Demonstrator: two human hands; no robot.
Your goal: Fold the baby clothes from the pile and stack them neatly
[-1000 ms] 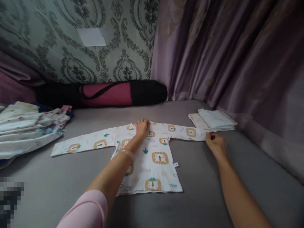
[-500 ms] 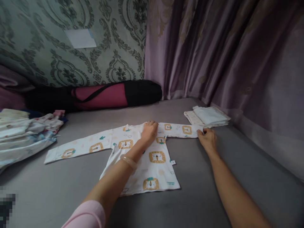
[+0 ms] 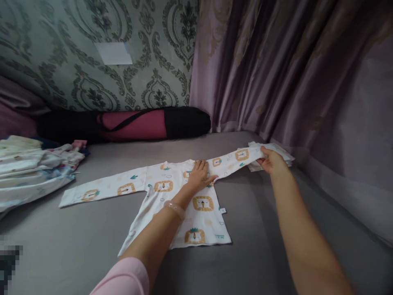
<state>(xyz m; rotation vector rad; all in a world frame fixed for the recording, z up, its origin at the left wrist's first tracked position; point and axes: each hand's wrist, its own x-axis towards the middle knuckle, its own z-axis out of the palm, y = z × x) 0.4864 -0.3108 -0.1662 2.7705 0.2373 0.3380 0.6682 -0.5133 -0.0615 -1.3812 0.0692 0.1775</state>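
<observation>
A small white shirt (image 3: 172, 200) with orange lion prints lies spread on a grey sheet, its left sleeve stretched out flat. My left hand (image 3: 199, 176) rests on the shirt near the right shoulder, below the collar, fingers apart and palm down. The cuff of the right sleeve is pinched in my right hand (image 3: 272, 159), which holds it raised off the sheet. That sleeve slants up from the shoulder and its end is in front of a folded stack of clothes (image 3: 282, 151).
Loose clothes (image 3: 33, 172) are heaped at the left. Along the patterned wall lies a long black and magenta bag (image 3: 135, 125). Purple curtains (image 3: 245, 73) hang behind the sheet (image 3: 245, 221) and down the right side.
My right hand has lifted the sleeve end up and away from the sheet. My left hand has shifted slightly right and its fingers have spread on the shirt.
</observation>
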